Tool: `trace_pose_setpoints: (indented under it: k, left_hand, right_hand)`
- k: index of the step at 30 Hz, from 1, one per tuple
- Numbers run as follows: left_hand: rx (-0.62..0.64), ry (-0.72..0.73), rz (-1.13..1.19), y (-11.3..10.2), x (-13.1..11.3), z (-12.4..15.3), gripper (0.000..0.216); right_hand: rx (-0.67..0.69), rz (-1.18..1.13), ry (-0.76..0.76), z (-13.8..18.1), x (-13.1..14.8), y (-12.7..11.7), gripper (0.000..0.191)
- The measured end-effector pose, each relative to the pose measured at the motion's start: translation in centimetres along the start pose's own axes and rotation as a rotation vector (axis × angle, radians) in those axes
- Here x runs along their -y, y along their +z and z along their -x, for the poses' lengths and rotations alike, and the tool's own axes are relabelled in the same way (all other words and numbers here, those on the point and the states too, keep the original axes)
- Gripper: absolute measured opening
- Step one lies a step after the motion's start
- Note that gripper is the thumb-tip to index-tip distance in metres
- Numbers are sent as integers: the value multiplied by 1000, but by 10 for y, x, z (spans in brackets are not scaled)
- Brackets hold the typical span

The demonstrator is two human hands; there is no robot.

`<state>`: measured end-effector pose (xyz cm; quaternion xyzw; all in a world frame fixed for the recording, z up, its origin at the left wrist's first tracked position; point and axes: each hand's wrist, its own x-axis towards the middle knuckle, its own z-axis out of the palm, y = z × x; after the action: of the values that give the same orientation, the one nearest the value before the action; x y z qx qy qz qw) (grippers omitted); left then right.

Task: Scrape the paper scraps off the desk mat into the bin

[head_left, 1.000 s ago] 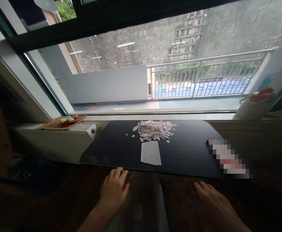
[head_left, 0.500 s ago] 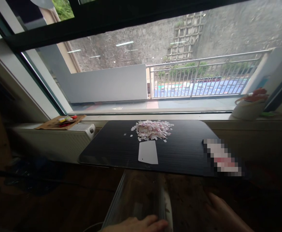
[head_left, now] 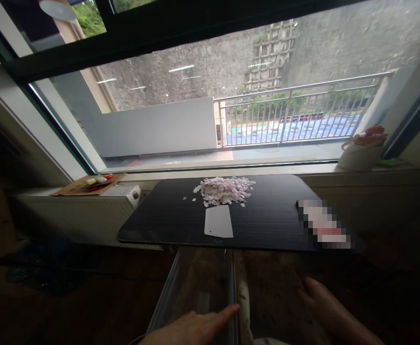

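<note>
A clear plastic bag or box [head_left: 195,273], I cannot tell which, stands at the lower middle below the table edge. Over its near part lies my left hand [head_left: 195,326], the index finger stretched out to its right edge and the other fingers mostly out of sight. To the right, in shadow, is my right hand [head_left: 316,292], apart from the clear plastic; its fingers are too dark to make out. On the black table [head_left: 267,225] ahead lie a white flat scraper-like sheet [head_left: 219,222] with a small hole and a heap of small pinkish-white paper pieces [head_left: 224,190].
A blurred-out flat object [head_left: 323,225] lies at the table's right end. To the left, a radiator [head_left: 80,211] carries a brown sheet [head_left: 66,186] with small colourful items. A white bag [head_left: 359,155] stands on the sill by the window. Patterned fabric [head_left: 244,302] shows beside the clear plastic.
My left hand's index finger now points out at the clear plastic's right edge, where the fingers lay flatter before. My right hand has shifted slightly left and up in view. The view itself has moved a little.
</note>
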<state>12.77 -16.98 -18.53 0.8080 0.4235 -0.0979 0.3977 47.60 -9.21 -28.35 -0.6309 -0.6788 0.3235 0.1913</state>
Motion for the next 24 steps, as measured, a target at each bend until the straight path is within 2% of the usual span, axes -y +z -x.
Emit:
trace_pose_setpoints:
  k: [3, 8, 12, 14, 17, 19, 21, 24]
  left_hand:
    - [14, -12, 32, -3, -2, -1, 86]
    - [-9, 9, 29, -4, -5, -11, 98]
    - [-66, -127, -116, -17, -22, -18, 104]
    - [-90, -112, -238, -29, -36, -21, 96]
    - [-44, -57, -374, -49, -54, -25, 59]
    - [-40, -73, -488, -54, -60, -29, 47]
    - [-91, -63, -611, -51, -61, -35, 37]
    - [-188, 116, -735, -34, -54, -48, 25]
  right_hand:
    - [-14, -110, -32, -3, 1, -4, 32]
    - [2, -143, -61, -4, 13, -21, 28]
    - [11, -64, -96, -7, 23, -27, 25]
    - [20, -32, -88, -8, 24, -25, 23]
    - [37, 1, -78, -7, 22, -22, 22]
    - [40, 25, -62, -6, 20, -21, 22]
    - [38, 45, -47, -5, 22, -23, 21]
    - [41, 57, -51, -4, 30, -28, 21]
